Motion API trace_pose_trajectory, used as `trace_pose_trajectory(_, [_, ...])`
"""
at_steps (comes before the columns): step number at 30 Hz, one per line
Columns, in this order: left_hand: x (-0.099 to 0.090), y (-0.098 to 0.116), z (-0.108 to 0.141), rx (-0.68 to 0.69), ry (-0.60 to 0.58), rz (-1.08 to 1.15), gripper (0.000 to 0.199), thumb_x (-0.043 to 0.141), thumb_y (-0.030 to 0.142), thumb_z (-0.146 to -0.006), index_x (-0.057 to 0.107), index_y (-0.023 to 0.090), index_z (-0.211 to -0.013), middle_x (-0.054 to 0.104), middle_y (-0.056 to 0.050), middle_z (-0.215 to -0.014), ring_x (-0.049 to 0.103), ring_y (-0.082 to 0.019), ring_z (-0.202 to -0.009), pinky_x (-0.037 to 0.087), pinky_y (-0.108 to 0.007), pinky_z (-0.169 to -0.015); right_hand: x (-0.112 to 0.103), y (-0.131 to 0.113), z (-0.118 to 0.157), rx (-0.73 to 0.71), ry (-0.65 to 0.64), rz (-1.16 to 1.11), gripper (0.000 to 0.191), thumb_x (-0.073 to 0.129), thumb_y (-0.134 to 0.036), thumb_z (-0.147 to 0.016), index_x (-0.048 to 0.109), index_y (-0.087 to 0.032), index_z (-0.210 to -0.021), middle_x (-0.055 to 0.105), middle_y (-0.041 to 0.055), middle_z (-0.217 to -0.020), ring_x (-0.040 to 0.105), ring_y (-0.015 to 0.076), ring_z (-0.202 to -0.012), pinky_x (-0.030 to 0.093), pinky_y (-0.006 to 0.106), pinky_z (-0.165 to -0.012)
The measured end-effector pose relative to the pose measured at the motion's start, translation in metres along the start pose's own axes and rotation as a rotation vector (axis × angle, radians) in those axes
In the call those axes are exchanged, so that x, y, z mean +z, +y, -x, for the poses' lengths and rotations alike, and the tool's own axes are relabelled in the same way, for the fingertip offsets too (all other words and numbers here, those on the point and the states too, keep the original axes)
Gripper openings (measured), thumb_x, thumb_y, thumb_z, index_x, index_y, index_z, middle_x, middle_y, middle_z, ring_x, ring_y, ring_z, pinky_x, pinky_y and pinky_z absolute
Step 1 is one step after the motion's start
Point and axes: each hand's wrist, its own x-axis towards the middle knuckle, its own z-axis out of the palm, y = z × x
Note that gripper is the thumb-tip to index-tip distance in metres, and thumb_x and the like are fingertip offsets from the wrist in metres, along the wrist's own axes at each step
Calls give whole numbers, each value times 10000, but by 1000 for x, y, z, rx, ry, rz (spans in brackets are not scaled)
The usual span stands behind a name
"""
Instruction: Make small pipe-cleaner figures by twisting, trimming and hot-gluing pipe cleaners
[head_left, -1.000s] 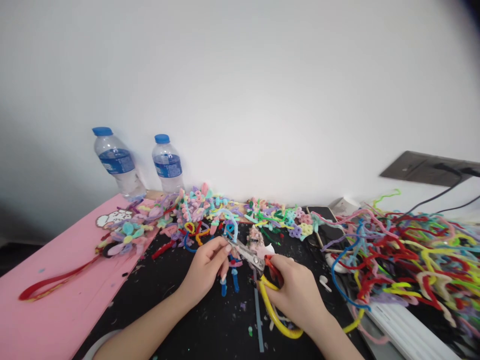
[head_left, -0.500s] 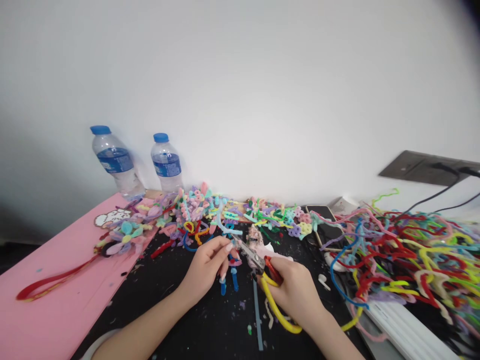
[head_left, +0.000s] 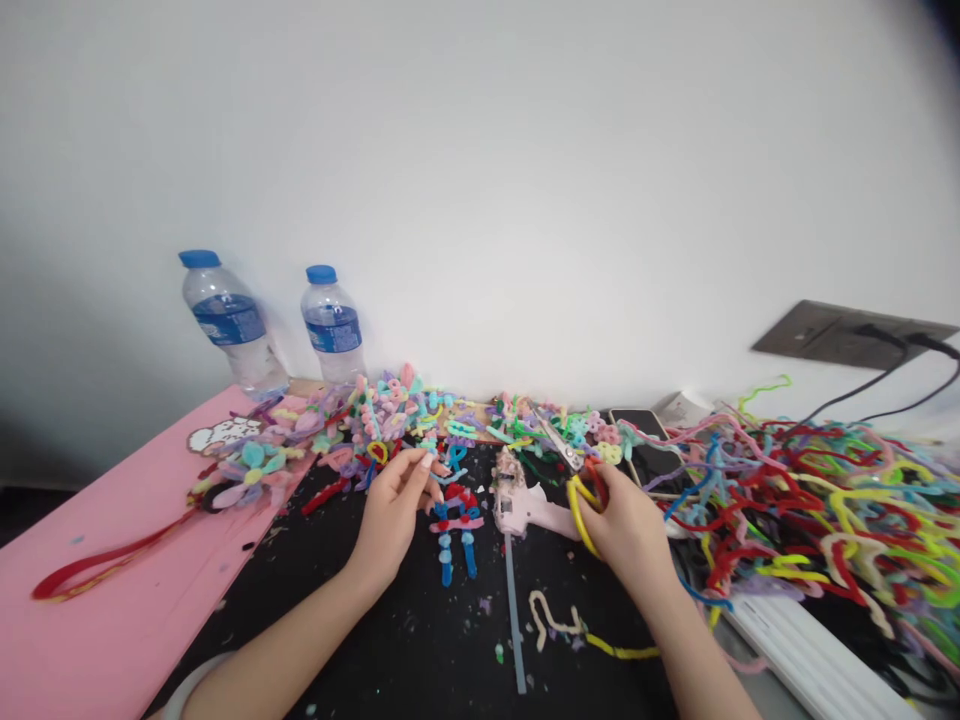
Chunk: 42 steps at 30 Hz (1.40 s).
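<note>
My left hand is pinched around a small light blue piece of fuzzy stem, partly hidden by the fingers. Just right of it on the black surface lies a red and blue fuzzy-stem figure with two blue legs. My right hand holds scissors by their red and yellow handles, blades pointing up and left. Between the hands rests a pale pink glue gun, a long glue stick reaching from it toward me.
Colourful fuzzy shapes line the wall. A tangle of stems covers the right side, beside a phone and a white power strip. Two bottles stand at the left behind a pink board.
My right hand has moved the scissors right, away from my left hand, uncovering the glue gun. My left hand has shifted slightly left and up, and the red and blue figure shows more fully.
</note>
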Motion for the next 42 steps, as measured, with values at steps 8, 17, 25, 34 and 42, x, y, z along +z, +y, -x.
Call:
trace_pose_trajectory(8, [-3,2,-6,6,33,-37,240,537,409,-804,570,174,-843,588,-16,-805,542,-114,-608,434,-198,-498,10,43,-22,-39,119,-40,354,488,-129,-686,554,-122,-1034,630,147,-1001,591,273,-937,461,387,-825])
trace_pose_trajectory(17, [-5,-4,-5,53,-47,-166,237,490,387,-830,592,174,-847,612,-29,-773,559,-154,-646,451,-234,-540,6,26,-17,-118,203,-168,278,488,-175,-738,547,-152,-1008,592,121,-1013,541,263,-988,430,411,-879])
trace_pose_trajectory(25, [-3,-2,-4,70,-93,-220,221,480,358,-838,597,174,-870,620,-21,-755,587,-169,-672,454,-246,-567,7,-20,13,-331,-270,-235,500,515,-146,-681,472,-171,-1179,549,97,-1095,506,246,-1033,408,380,-888])
trace_pose_trajectory(34, [-1,2,1,192,-188,-486,185,442,284,-872,601,200,-832,656,-18,-739,624,-179,-724,458,-255,-659,-2,-21,8,-107,-253,-376,215,485,-211,-740,577,-170,-929,647,22,-779,589,173,-671,437,244,-606])
trace_pose_trajectory(42, [-1,-3,6,613,-294,-975,252,343,190,-921,590,178,-966,646,-74,-907,582,-200,-863,451,-312,-779,1,-14,7,-73,-191,-443,239,509,-351,-768,644,-172,-853,683,33,-772,622,226,-728,470,271,-618])
